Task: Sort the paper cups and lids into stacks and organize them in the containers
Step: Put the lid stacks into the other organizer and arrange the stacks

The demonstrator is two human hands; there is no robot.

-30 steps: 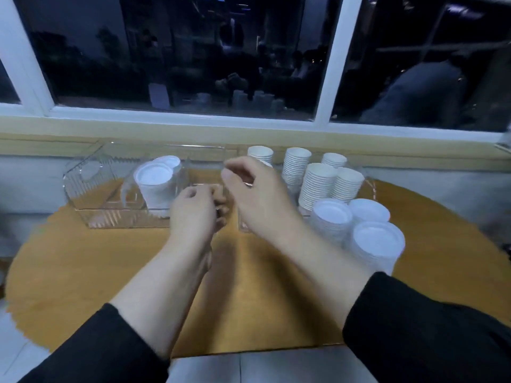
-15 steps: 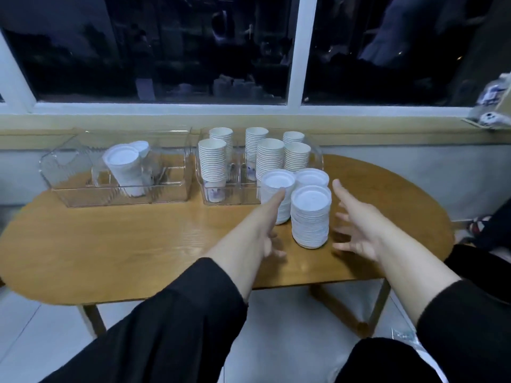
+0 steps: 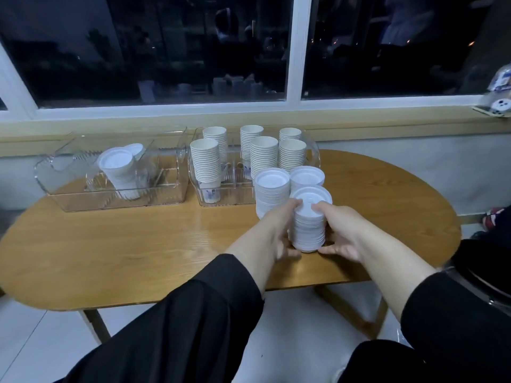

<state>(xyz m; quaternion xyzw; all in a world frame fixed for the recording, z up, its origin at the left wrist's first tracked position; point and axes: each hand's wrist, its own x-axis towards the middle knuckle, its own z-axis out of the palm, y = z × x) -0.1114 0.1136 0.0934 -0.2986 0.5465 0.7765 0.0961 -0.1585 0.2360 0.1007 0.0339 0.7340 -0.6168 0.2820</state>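
- An oval wooden tabletop stands under a dark window.
- The left hand and right hand clasp the nearest stack of white lids near the tabletop's front edge.
- Paper cup stacks fill the right clear container at the back edge; the left clear container holds lids.

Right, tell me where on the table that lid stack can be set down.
Bare wood spreads in front of the left container, left of the left hand. More lies right of the right hand, toward the table's right edge. It is crowded behind the held stack: two lid stacks against the cup container.
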